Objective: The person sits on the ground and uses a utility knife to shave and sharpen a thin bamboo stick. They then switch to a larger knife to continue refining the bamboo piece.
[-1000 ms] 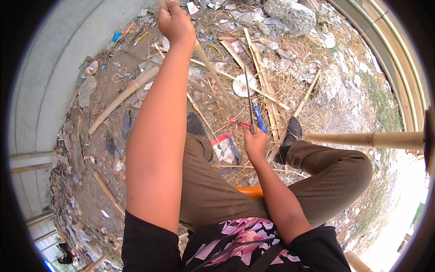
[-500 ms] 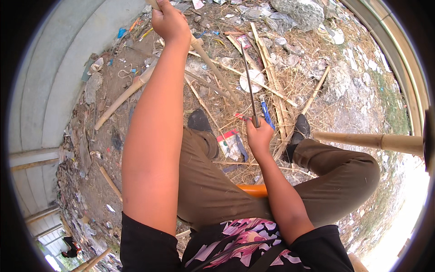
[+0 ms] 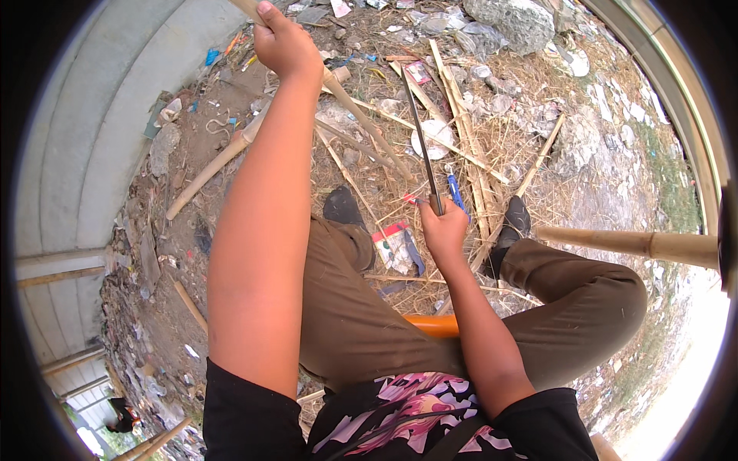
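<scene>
My left hand (image 3: 290,48) reaches far forward at the upper left, its fingers wrapped round a bamboo pole (image 3: 367,124). The pole slants down to the right, past my wrist, to the littered ground; its upper end leaves the picture. Between my knees, my right hand (image 3: 446,233) grips the handle of a long, dark-bladed machete (image 3: 423,146). The blade points forward and leans a little left, apart from the pole. Close beyond this hand lies a blue-handled tool (image 3: 456,192), partly hidden. A red and white packet (image 3: 397,247) is on the ground left of it.
Split bamboo strips (image 3: 463,115), a round white disc (image 3: 433,139) and a thicker bamboo piece (image 3: 219,165) lie ahead. A large rock (image 3: 511,23) is at the top. Another bamboo pole (image 3: 626,240) juts in from the right. A grey wall (image 3: 115,100) curves along the left.
The machete's tip has swung slightly left, and its blade leans more. My left hand still holds the bamboo pole, nearly in place. The view has shifted slightly.
</scene>
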Tool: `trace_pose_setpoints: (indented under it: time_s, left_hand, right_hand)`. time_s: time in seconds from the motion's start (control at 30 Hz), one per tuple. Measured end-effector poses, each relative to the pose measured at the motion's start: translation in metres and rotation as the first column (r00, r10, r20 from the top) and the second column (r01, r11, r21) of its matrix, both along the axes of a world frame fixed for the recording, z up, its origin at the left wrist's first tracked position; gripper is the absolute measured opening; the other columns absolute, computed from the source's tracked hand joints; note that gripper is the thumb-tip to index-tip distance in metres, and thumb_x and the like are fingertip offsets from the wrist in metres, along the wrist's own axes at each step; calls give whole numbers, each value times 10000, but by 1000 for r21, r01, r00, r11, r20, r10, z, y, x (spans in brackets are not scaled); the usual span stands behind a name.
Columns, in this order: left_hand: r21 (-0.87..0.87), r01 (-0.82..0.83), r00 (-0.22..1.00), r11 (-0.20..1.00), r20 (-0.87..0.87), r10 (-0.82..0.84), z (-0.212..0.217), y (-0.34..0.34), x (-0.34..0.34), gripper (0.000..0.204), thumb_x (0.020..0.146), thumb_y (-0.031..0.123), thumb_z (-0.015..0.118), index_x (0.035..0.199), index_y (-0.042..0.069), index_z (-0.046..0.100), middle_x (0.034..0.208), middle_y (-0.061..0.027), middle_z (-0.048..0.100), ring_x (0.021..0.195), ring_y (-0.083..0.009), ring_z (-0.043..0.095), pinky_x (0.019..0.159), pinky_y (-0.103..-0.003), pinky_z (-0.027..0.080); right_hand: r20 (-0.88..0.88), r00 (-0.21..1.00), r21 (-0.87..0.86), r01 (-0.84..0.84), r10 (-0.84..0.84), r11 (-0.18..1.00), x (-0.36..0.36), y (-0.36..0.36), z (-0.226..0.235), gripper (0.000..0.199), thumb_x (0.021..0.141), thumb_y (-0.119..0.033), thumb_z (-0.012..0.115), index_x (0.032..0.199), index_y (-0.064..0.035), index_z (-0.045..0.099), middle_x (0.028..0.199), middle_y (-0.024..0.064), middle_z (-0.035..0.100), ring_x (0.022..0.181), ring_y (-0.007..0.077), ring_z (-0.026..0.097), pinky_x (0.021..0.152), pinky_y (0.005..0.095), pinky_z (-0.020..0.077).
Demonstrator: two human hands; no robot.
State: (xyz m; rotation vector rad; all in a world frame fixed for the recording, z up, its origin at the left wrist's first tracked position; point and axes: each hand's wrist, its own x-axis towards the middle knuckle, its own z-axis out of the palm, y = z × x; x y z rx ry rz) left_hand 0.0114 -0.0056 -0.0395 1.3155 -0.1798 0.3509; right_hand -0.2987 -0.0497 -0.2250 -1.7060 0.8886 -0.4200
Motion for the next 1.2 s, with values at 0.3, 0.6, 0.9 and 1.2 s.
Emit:
trace_pose_setpoints:
  time_s: [0.3, 0.6, 0.9, 1.2]
  left_hand:
    - [1, -134, 991, 991, -11, 134, -3, -2, 12, 503, 1061, 483, 431, 781, 65, 437, 609, -2, 447, 500, -96, 411, 475, -296, 361]
    - [9, -173, 985, 985, 16, 173, -3, 3, 7, 468, 1057, 449, 447, 809, 56, 391, 594, -42, 458, 469, -138, 458, 439, -302, 397]
    - [93, -240, 970, 966, -24, 243, -9, 6, 19, 527, 1052, 491, 449, 832, 18, 520, 736, -37, 545, 637, -147, 499, 619, -350, 437]
    - [-30, -134, 990, 990, -48, 133, 1, -6, 7, 451, 1051, 452, 464, 833, 58, 443, 577, -12, 447, 452, -103, 436, 415, -273, 373]
  right_hand:
    - [-594, 801, -80, -151, 75, 985, -31, 4, -69, 276, 749, -189, 677, 843, 67, 720, 744, 309, 666, 787, 430, 704, 756, 486, 558]
    - [61, 998, -44, 7, -4, 999, 0, -6, 27, 276, 781, -214, 682, 693, 35, 603, 573, 136, 592, 507, 257, 551, 558, 430, 459]
    - [-630, 768, 142, -32, 115, 989, -21, -18, -38, 259, 766, -180, 667, 759, 78, 690, 672, 178, 670, 613, 286, 688, 571, 432, 545]
    - [-201, 980, 973, 199, 5, 119, -37, -40, -61, 320, 803, -123, 604, 539, -110, 424, 472, -30, 396, 413, 156, 402, 404, 300, 289]
